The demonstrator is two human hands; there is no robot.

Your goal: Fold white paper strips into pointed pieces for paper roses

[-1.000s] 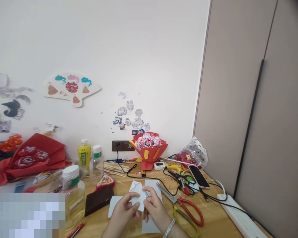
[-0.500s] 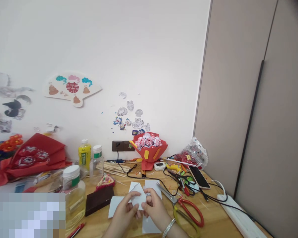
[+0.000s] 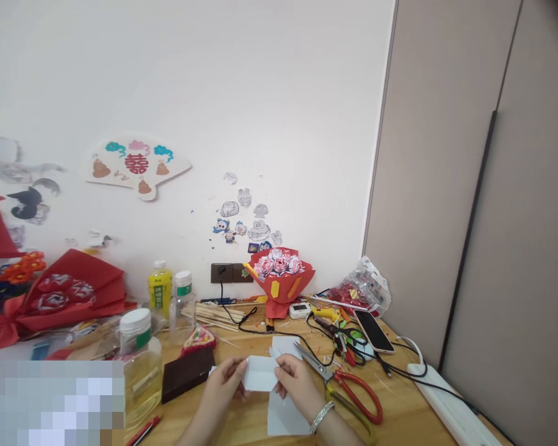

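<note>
A small piece of white paper (image 3: 260, 374) is stretched between my two hands above the wooden table, with a faint crease across it. My left hand (image 3: 227, 379) pinches its left edge, thumb on top. At its right edge my right hand (image 3: 294, 379), with a silvery bracelet at the wrist, pinches the paper too. More white paper (image 3: 283, 416) lies on the table beneath and behind my right hand. Just to the right rest large scissors (image 3: 353, 396) with one red and one yellow handle, their blades pointing toward the paper.
A dark brown box (image 3: 188, 373) and a jar of yellowish liquid (image 3: 142, 378) stand on the left. Behind are wooden sticks (image 3: 218, 317) and a red-wrapped bouquet (image 3: 279, 279). Cables, a phone (image 3: 374, 330) and a white power strip (image 3: 451, 406) lie to the right.
The folded, pointed paper in my hands now shows as a flat rectangle. My hands have moved slightly apart, each onto one side edge.
</note>
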